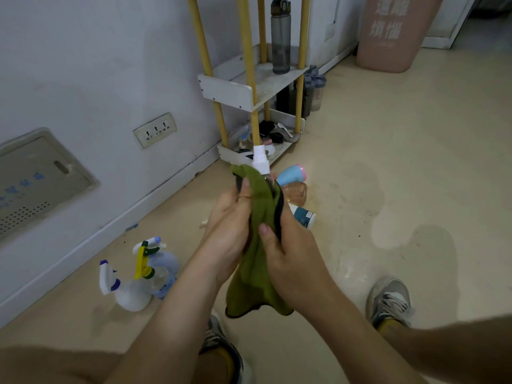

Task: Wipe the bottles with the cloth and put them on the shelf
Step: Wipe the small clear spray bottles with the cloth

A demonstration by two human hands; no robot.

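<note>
Head view is looking down on a pale beige floor (pixel 360 151) that is meeting a grey-white wall (pixel 83 65) running off to the upper right. Low on the wall at the far left a vent panel (pixel 41 184) is sitting, with a triple socket (pixel 155 130) beside it. Down on the floor by the skirting, three trigger spray bottles (pixel 135 275) are standing huddled together. Further along, a white shelf (pixel 227 91) with yellow posts is standing against the wall, carrying a tall grey water bottle (pixel 280 37) on its upper tier and odds and ends on the bottom one. A pink bin (pixel 393 31) is sitting in the far corner.

Between the shelf and the person, three bottles are lying on the floor, partly hidden behind the hands: a blue-and-pink bottle (pixel 291 175), a peach bottle (pixel 298 193) and a white-and-teal bottle (pixel 304 216).

The left hand (pixel 230 228) and right hand (pixel 288 259) are both curling round a green cloth (pixel 257 273), thumbs pressing on it. A small spray bottle (pixel 261 159) is poking its white top out above the cloth, its body wrapped inside, held up over the floor. Which hand is bearing it I cannot tell.
</note>
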